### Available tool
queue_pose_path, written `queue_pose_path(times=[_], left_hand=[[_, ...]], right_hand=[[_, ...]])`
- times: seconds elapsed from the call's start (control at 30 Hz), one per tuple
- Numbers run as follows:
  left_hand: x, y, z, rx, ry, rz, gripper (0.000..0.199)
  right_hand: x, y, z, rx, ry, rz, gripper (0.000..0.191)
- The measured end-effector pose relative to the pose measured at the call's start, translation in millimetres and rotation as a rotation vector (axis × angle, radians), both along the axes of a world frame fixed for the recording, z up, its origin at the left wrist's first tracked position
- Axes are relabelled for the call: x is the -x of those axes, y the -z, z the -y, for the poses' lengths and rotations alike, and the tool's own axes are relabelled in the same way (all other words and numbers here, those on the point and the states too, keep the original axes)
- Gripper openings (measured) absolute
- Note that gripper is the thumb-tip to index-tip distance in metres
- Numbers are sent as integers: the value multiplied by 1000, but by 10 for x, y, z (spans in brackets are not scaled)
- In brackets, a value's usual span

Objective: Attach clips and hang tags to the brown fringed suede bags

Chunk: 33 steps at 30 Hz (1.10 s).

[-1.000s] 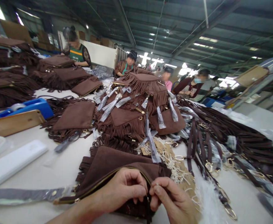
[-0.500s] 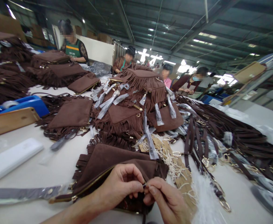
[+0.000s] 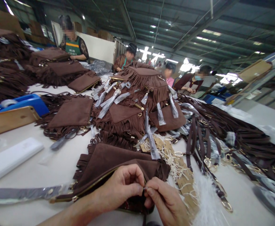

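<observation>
A dark brown fringed bag [image 3: 109, 158] lies in front of me with its gold zipper [image 3: 97, 182] undone. Over its opening, my left hand [image 3: 122, 186] pinches with thumb and forefinger. Close against it, my right hand [image 3: 161, 197] pinches too, the fingertips of both meeting. What they hold between them is small, dark and mostly hidden, so I cannot name it. A wrist strap [image 3: 29, 195] in clear wrap reaches left from the bag's zipper end. Beside the right hand lie brown paper tags [image 3: 184, 182] with white strings.
A pile of fringed bags [image 3: 128, 116] rises behind. Brown straps with gold clips [image 3: 222, 131] spread on the right, near white plastic fasteners [image 3: 208, 201]. At left are a blue tape dispenser [image 3: 31, 102], a gold phone [image 3: 12, 119] and a white box [image 3: 12, 160]. Several people sit beyond.
Both hands stay pinched together over the bag's opening, with only slight finger movement. The right hand has shifted slightly. The bag lies where it was.
</observation>
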<state>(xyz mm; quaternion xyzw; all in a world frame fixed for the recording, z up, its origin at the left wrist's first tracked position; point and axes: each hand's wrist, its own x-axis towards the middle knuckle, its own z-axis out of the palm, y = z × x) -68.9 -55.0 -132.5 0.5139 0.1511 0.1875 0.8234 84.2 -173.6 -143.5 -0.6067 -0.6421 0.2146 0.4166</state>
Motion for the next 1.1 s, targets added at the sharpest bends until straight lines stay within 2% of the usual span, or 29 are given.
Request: queue_pose_path(times=[0.2, 0.5, 0.67, 0.9, 1.0, 1.1], left_hand=[[0, -2, 3, -24, -6, -14, 21], [-3, -4, 22, -125, -34, -25, 12], [25, 6, 32, -159, -3, -43, 10], [-27, 74, 6, -201, -46, -63, 8], [-8, -8, -24, -268, -17, -144, 7], [155, -174, -46, -465, 61, -233, 21]], right_hand=[[13, 9, -10, -10, -12, 36, 23], [65, -84, -19, -141, -2, 279, 23], [53, -96, -32, -108, -46, 332, 22], [71, 10, -54, -102, -53, 332, 22], [54, 22, -41, -138, -12, 304, 21], [-11, -72, 60, -188, 80, 317, 12]])
